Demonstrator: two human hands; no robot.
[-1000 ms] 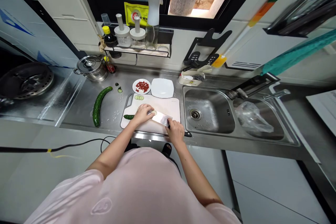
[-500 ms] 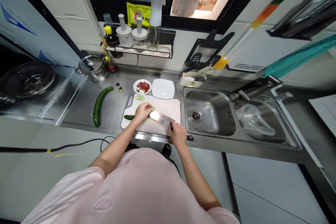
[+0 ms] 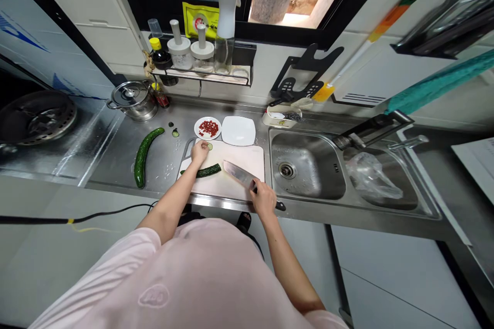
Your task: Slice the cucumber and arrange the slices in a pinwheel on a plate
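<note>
My left hand [image 3: 199, 151] is at the upper left of the white cutting board [image 3: 249, 157], fingers pinched at a thin pale cucumber slice [image 3: 210, 147]. The hand covers the place where other slices lay. Below it, partly under my left forearm, a cut dark green cucumber [image 3: 208, 170] lies across the board. With my right hand [image 3: 264, 197] I grip the handle of a broad kitchen knife [image 3: 240, 174]. Its blade points up and left, just right of the cucumber's cut end and apart from it.
Behind the board stand a plate of chopped red pieces [image 3: 209, 128] and a white square plate [image 3: 238, 131]. A whole cucumber [image 3: 145, 158] and cucumber end scraps [image 3: 175, 133] lie left. The sink [image 3: 309, 164] is right; a lidded pot [image 3: 135, 100] stands back left.
My left hand has moved from the knife's tip to the board's upper left, carrying a cucumber slice. This uncovers the cut cucumber. The knife has stayed nearly in place, its blade slightly turned.
</note>
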